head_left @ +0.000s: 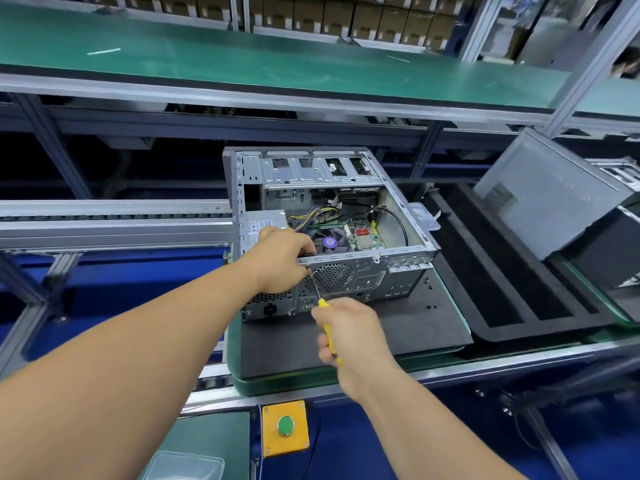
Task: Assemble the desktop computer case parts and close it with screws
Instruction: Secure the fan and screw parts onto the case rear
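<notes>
An open grey desktop case (398, 258) lies on its side on a black mat (408, 323), with the motherboard, fan and cables showing inside. My left hand (280, 261) grips the top edge of the rear panel, near the power supply. My right hand (349, 334) holds a yellow-handled screwdriver (323, 304). Its tip points at the rear panel just below my left fingers, beside the round fan grille. Any screw at the tip is too small to make out.
A side panel (547, 195) leans on another case at the right. A black foam tray (502, 282) lies right of the mat. A yellow box with a green button (285, 426) sits on the front rail. A clear plastic tray (187, 465) is at the bottom.
</notes>
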